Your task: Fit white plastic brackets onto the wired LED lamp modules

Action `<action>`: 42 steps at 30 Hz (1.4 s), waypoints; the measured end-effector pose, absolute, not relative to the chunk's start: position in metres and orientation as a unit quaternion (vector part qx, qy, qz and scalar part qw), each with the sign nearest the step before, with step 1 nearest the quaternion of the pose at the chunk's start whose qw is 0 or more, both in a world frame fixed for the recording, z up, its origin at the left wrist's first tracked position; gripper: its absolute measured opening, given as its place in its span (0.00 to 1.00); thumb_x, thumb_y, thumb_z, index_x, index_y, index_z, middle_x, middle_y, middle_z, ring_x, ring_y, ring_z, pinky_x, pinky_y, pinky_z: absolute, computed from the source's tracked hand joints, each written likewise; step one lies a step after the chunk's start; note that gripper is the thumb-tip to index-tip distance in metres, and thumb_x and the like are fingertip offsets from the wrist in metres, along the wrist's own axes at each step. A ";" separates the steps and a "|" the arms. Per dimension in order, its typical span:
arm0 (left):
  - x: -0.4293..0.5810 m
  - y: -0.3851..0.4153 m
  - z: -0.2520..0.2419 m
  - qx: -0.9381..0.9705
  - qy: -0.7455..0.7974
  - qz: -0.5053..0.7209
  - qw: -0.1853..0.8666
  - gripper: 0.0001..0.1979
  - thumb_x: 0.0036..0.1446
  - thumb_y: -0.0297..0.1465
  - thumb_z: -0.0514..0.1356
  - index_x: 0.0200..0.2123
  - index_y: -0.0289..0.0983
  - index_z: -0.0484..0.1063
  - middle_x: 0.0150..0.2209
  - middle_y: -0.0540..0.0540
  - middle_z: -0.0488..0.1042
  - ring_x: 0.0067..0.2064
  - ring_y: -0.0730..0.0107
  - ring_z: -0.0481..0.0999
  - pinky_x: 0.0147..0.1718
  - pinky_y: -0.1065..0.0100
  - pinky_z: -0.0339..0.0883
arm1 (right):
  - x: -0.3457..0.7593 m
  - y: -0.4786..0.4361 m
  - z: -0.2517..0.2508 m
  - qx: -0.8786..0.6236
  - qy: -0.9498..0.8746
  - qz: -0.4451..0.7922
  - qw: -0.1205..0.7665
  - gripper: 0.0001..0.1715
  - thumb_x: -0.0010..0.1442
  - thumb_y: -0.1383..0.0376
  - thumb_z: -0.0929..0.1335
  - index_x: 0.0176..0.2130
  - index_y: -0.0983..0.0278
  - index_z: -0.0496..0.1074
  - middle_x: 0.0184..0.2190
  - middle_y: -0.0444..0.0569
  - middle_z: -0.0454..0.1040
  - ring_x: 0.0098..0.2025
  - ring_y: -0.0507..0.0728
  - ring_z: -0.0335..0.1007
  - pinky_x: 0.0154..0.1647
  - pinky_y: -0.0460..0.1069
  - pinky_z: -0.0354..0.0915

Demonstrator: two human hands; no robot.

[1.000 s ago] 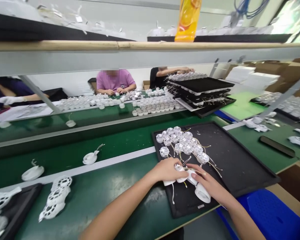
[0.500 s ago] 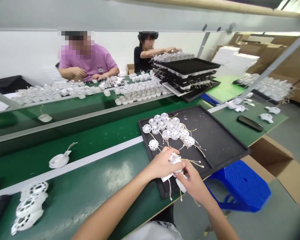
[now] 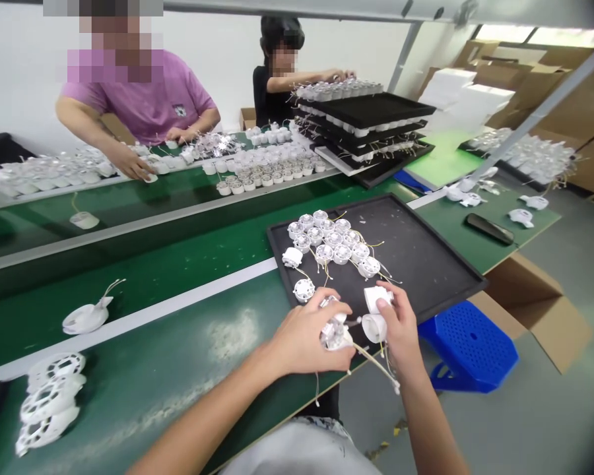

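Note:
My left hand (image 3: 301,333) is closed round white round housings (image 3: 334,335) with wires trailing from them, over the near edge of the black tray (image 3: 426,247). To its right, my right hand (image 3: 403,320) grips two white cups (image 3: 375,300), one above the other, with thin wires hanging below. On the tray's left half stand several round white housings (image 3: 341,253) with pale wires, most with their open faces up. One white housing (image 3: 292,258) at the tray's left side lies tilted. Another housing (image 3: 304,290) sits just beyond my left hand.
White perforated covers (image 3: 52,399) overlap at the left. A white part with wires (image 3: 86,316) lies nearby. Stacked black trays (image 3: 371,109) stand at the back. A blue stool (image 3: 475,343) and open carton (image 3: 529,297) are at right. A person in pink (image 3: 148,99) works opposite.
My hands have moved apart; the right one now holds two cups away from the left. The tray's left housing has tipped over. The co-worker in pink has reached an arm forward.

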State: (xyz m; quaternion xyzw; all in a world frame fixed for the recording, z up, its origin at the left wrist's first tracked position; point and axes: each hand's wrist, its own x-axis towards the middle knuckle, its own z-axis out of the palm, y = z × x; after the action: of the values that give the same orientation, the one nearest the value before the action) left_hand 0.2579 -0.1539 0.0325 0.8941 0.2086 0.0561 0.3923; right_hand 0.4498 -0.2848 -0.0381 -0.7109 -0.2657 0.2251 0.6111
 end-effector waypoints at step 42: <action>0.104 -0.128 -0.020 0.931 0.360 -0.048 0.036 0.37 0.63 0.44 0.62 0.73 0.41 0.61 0.76 0.39 0.57 0.66 0.42 0.66 0.58 0.48 0.67 | 0.394 -0.069 0.013 -0.632 -0.764 0.027 0.128 0.28 0.73 0.55 0.64 0.64 0.69 0.62 0.56 0.61 0.72 0.59 0.69 0.66 0.55 0.59 0.66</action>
State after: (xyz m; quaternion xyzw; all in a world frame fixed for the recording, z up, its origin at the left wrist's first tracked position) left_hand 0.1041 -0.1283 -0.0196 0.9310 0.3601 -0.0478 0.0356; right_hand 0.3940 -0.0686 0.0132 -0.6317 -0.7640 0.0274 0.1283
